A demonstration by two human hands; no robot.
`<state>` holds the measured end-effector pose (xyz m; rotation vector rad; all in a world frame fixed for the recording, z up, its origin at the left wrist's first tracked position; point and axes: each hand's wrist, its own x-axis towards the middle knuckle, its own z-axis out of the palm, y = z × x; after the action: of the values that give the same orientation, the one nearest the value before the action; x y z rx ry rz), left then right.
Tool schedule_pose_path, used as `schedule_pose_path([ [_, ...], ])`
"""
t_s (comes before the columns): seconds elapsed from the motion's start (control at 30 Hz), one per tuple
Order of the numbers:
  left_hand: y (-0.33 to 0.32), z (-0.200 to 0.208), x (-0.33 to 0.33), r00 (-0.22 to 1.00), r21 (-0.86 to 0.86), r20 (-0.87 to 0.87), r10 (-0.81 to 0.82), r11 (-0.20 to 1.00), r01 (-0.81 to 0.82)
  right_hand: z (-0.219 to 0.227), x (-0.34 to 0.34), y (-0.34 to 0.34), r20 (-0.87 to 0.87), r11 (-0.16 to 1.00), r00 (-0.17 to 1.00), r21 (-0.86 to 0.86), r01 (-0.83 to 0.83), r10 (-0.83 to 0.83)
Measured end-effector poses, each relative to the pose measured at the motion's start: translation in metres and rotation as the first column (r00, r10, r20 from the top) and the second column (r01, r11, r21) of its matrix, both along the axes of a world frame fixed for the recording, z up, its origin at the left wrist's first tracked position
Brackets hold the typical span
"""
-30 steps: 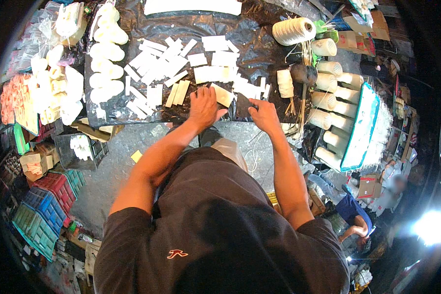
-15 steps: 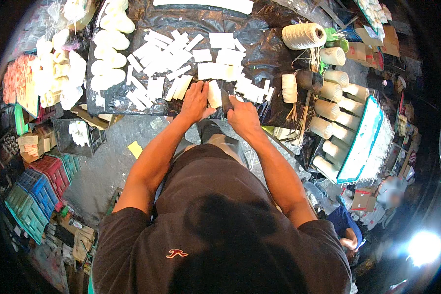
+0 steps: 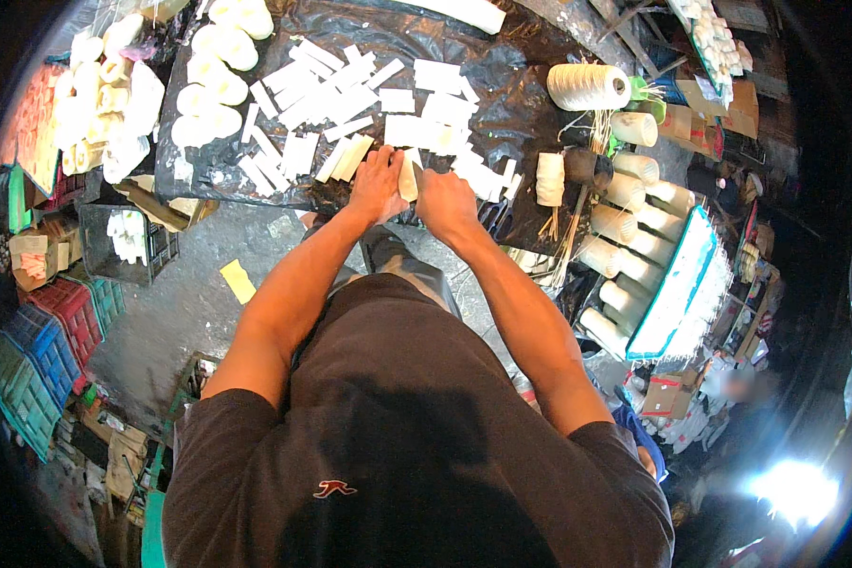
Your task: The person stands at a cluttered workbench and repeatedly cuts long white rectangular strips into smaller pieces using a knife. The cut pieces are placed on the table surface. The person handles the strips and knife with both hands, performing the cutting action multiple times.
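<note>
My left hand (image 3: 379,192) is at the near edge of a table, its fingers bent and pressed together on a pale, wax-like slab (image 3: 408,178). Just right of the slab, my right hand (image 3: 447,202) is closed round a knife; the fist hides most of the knife, with only a little dark blade showing at the slab's side. Narrow cut strips (image 3: 352,158) lie beside the left fingers. Beyond both hands, many white strips and blocks (image 3: 336,102) are scattered in a loose pile.
Dark plastic sheeting (image 3: 350,33) covers the table. Rounded white pieces (image 3: 206,123) line its left side. At right stand a spool of cord (image 3: 587,87), a bundle with wick-like strands (image 3: 550,180) and several pale cylinders (image 3: 625,192). A black crate (image 3: 114,241) is at left on the floor.
My right hand has moved left, close against the slab, and the knife blade is now mostly hidden. The slab beside my left fingers looks narrower. The whole view has shifted slightly.
</note>
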<state>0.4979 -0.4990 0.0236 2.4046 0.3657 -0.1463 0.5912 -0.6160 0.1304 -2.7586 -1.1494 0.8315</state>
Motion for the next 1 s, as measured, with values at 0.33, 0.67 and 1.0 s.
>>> schedule_pose_path([
  [0.33,0.002,0.009,0.000,0.999,-0.016,-0.053,0.008,1.000,-0.009,0.001,0.010,0.014,0.009,1.000,1.000,-0.014,0.014,-0.014],
  [0.67,-0.003,0.009,0.000,0.998,-0.028,-0.060,0.031,0.999,-0.032,-0.009,0.037,0.042,0.011,0.999,1.000,0.014,-0.029,0.029],
  [1.0,-0.004,0.015,-0.006,0.999,0.045,-0.038,-0.029,0.999,0.030,-0.006,0.027,0.039,-0.079,0.996,0.997,-0.086,-0.002,-0.005],
])
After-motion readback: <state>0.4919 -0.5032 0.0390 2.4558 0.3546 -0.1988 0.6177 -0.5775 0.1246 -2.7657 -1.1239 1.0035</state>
